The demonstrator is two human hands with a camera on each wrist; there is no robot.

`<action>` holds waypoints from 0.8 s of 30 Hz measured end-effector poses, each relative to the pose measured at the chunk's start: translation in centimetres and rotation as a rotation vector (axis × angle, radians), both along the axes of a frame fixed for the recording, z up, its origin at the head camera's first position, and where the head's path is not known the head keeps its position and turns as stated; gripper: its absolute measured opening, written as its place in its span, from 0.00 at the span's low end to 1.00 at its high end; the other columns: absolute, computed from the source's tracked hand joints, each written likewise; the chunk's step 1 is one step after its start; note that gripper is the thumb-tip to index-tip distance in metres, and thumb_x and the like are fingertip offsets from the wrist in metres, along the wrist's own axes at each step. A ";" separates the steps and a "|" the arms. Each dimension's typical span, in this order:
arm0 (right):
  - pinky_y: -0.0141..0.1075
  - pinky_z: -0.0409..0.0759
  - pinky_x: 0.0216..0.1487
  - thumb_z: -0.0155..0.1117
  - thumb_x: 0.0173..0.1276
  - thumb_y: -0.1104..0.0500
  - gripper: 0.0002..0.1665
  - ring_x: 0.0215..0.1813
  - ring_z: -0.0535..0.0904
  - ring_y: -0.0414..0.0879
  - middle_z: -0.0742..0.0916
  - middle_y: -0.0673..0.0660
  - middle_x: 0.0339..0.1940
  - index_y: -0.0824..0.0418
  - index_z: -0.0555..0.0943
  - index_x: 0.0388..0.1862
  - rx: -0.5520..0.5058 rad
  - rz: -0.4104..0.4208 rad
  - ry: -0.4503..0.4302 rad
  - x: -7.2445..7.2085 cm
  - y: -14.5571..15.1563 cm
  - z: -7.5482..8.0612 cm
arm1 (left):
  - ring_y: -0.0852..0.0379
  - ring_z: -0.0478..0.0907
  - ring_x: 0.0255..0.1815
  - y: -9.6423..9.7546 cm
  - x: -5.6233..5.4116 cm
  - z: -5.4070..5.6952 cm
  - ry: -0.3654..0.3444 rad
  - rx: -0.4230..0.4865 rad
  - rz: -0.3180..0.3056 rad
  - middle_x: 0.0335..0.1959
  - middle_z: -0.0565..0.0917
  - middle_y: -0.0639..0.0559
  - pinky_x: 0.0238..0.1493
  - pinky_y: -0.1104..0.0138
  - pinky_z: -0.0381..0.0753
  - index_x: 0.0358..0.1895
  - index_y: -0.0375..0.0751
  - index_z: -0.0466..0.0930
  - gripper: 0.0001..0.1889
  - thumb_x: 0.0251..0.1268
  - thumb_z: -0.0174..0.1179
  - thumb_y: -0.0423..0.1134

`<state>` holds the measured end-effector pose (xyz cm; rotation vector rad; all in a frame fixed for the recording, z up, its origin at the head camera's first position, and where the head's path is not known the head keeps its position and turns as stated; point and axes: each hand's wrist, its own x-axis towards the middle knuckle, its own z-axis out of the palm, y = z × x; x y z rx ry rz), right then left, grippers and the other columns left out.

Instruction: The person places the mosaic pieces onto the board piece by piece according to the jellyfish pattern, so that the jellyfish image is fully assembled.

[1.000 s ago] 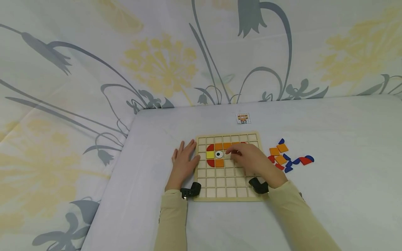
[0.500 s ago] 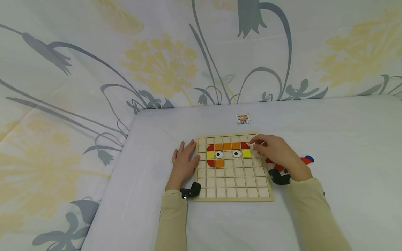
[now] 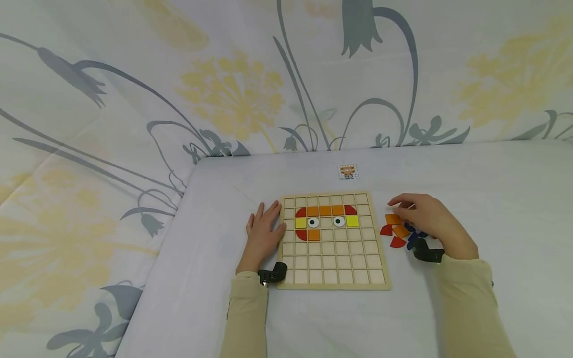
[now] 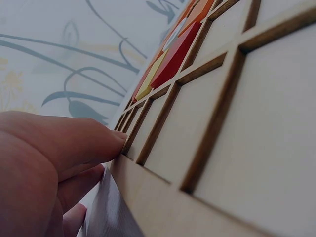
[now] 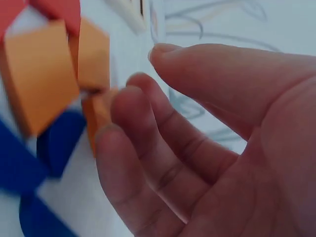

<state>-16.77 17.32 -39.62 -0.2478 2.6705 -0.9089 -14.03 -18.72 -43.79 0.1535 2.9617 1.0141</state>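
Long beige sleeves cover both arms, the left sleeve ending in a plain cuff behind the left hand, the right sleeve a little behind the right hand. Between each hand and its sleeve sits a black, bent, round-ended wrist unit, the left unit on a dark strap, the right unit similarly shaped.

Small card with its printed detail too tiny to read, blue tiles partly hidden by the right hand, red tiles blurred and cut by the right wrist view's top edge, wooden grid board cropped in the left wrist view.
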 end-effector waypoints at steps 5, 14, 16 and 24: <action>0.41 0.73 0.32 0.54 0.64 0.49 0.22 0.37 0.72 0.53 0.78 0.65 0.43 0.61 0.75 0.52 0.029 -0.023 0.011 0.1 1.3 -0.3 | 0.50 0.39 0.70 0.0 -0.1 -0.2 -0.008 -0.026 0.005 0.67 0.58 0.55 0.64 0.51 0.33 0.66 0.45 0.60 0.27 0.63 0.50 0.44; 0.41 0.72 0.36 0.57 0.62 0.53 0.21 0.42 0.71 0.56 0.78 0.63 0.42 0.61 0.75 0.52 0.031 -0.050 -0.017 0.4 2.0 -1.4 | 0.51 0.39 0.70 -0.1 0.0 -0.4 -0.015 -0.046 0.003 0.68 0.58 0.56 0.64 0.51 0.34 0.66 0.46 0.60 0.27 0.63 0.50 0.44; 0.39 0.71 0.35 0.58 0.61 0.53 0.21 0.41 0.71 0.55 0.78 0.62 0.41 0.61 0.75 0.51 0.035 -0.035 -0.024 0.3 2.1 -1.5 | 0.51 0.39 0.70 -0.1 0.0 -0.4 -0.010 -0.044 0.003 0.68 0.58 0.56 0.64 0.51 0.34 0.66 0.46 0.60 0.27 0.63 0.50 0.44; 0.34 0.70 0.31 0.60 0.59 0.53 0.21 0.37 0.72 0.51 0.77 0.61 0.41 0.62 0.76 0.50 0.025 0.009 -0.020 0.1 2.2 -1.2 | 0.50 0.40 0.70 0.0 -0.1 -0.2 0.001 -0.025 0.011 0.67 0.58 0.55 0.63 0.51 0.34 0.66 0.45 0.61 0.27 0.62 0.50 0.44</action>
